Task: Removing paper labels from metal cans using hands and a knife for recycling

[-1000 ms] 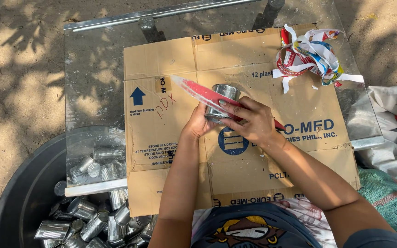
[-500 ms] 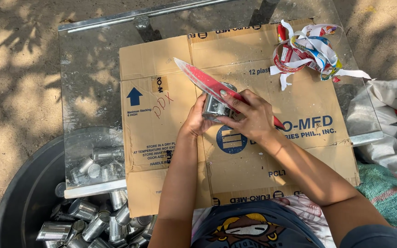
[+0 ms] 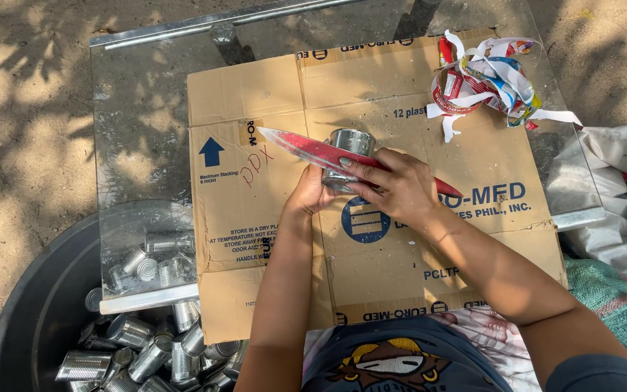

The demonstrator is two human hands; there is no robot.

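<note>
A bare silver tin can (image 3: 353, 141) rests on its side on a flattened cardboard box (image 3: 255, 94). My left hand (image 3: 312, 194) grips the can from its near left side. My right hand (image 3: 400, 189) holds a red-bladed knife (image 3: 302, 147) and lies over the can's right part. The blade crosses the top of the can, with its tip pointing left. The red handle end (image 3: 450, 192) sticks out to the right of my right hand.
The cardboard lies on a glass-topped table (image 3: 139, 116) with a metal frame. A heap of torn paper label strips (image 3: 484, 76) sits at the cardboard's far right corner. A dark tub (image 3: 34, 312) with several bare cans stands at the lower left. White sacks (image 3: 618, 196) lie to the right.
The knife's tip has swung a little, up and then back down to the left, across the can. Both hands stay on the can in about the same place.
</note>
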